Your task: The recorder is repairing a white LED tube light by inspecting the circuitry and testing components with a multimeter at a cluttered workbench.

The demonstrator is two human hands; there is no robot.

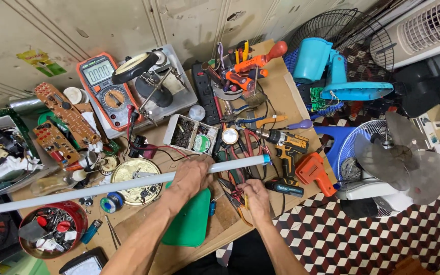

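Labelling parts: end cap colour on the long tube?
Blue, at the white tube's right end cap; head view.

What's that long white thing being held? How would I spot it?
Find the cluttered wooden workbench. A long white tube lies slantwise across it, gripped near its right end by the left hand. Nothing else there is as long, thin and plain white.

white tube (pixel 118 186) | green pad (pixel 192 224) | orange multimeter (pixel 103 89) | red bowl (pixel 52 229) | checkered floor (pixel 357 239)
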